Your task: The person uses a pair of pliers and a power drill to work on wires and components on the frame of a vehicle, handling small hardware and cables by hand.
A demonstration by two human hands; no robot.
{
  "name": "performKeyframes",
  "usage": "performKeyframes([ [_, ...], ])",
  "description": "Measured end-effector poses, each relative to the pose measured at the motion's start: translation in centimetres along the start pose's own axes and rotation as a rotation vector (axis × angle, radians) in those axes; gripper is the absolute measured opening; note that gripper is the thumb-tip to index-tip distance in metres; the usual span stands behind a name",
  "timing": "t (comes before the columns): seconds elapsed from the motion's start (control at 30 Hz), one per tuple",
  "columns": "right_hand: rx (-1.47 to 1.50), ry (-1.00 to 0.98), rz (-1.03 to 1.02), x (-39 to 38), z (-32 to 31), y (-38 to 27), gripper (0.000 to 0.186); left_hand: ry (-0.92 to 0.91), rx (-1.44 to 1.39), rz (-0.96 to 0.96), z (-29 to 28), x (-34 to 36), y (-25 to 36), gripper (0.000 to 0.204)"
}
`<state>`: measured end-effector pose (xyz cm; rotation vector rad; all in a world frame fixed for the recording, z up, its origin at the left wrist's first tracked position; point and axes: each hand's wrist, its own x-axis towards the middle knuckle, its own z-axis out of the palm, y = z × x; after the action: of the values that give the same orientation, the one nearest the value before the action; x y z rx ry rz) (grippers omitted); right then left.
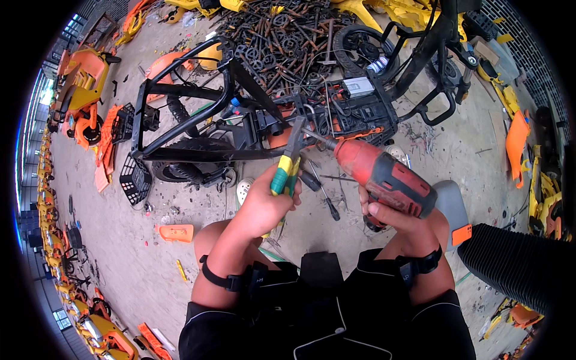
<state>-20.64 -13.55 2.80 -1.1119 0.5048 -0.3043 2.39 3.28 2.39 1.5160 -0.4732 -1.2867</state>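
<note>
My left hand [268, 203] is closed round the green and yellow handles of a pair of pliers [292, 147], jaws pointing away from me. In my right hand [390, 216] is a red and black cordless impact driver [384, 174]. Its bit reaches left to just beside the pliers' jaws; whether they touch I cannot tell. Just beyond both tools lies a stripped scooter with a black tubular frame [186, 144] and an opened, wired middle section [354, 111]. A screwdriver [327, 195] with a black handle rests on the floor between my hands.
A heap of rusty metal parts [282, 48] lies behind the scooter. Orange and yellow body panels [174, 233] are scattered around. To my right are a grey seat-like piece [451, 207], an orange phone-shaped object [461, 234] and a thick black ribbed hose [510, 258].
</note>
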Motion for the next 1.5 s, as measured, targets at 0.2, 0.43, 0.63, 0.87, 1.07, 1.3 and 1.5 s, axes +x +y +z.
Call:
performKeyframes([
  [0.2, -0.020, 0.019, 0.047, -0.2, 0.0, 0.2, 0.041, -0.039, -0.035, -0.031, -0.4, 0.0, -0.1, 0.055],
  [0.43, -0.082, 0.035, 0.033, -0.1, 0.2, 0.3, 0.040, -0.041, -0.062, -0.006, -0.4, 0.0, -0.2, 0.049],
  [0.63, -0.066, 0.046, 0.044, -0.1, 0.3, 0.0, 0.036, -0.030, -0.035, 0.017, -0.2, 0.2, -0.3, 0.047],
  [0.87, -0.195, 0.025, -0.064, 0.2, 0.0, 0.8, 0.039, -0.017, -0.061, 0.009, -0.3, 0.2, -0.7, 0.047],
  [1.07, -0.060, -0.009, -0.091, 0.4, -0.7, 1.8, 0.039, 0.005, 0.001, -0.020, -0.1, 0.1, -0.1, 0.055],
  [1.3, -0.103, -0.004, -0.096, 0.1, -0.7, 1.7, 0.037, 0.016, 0.000, 0.004, 0.1, -0.1, -0.1, 0.049],
  [1.5, -0.089, 0.027, -0.023, -0.2, -0.2, 0.7, 0.037, -0.007, -0.015, -0.031, -0.1, -0.2, 0.1, 0.052],
])
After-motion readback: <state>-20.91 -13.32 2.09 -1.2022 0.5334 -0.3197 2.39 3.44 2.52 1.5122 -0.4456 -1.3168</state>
